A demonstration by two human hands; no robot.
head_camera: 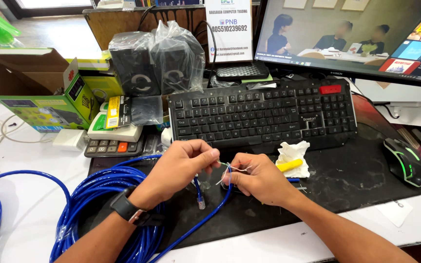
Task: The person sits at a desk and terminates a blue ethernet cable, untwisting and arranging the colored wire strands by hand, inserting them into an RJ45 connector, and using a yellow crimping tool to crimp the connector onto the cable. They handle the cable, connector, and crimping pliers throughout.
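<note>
Above the black desk mat (pixel 317 190), the left hand (pixel 181 168) and right hand (pixel 259 178) both pinch the thin, untwisted wires (pixel 230 168) fanning from the stripped end of a blue round network cable (pixel 210 209), which runs down to the big blue coil (pixel 98 209) lying on the white desk (pixel 278 243). Just beside the right hand lie a crumpled white tissue (pixel 293 153) and a yellow plastic tool (pixel 288 165); behind them sits a black keyboard (pixel 264 114), with a black mouse with green lights (pixel 405 160) well to the right.

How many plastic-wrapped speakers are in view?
2: left speaker and right speaker stand side by side behind the keyboard, beside the green box. Others may be hidden.
</note>
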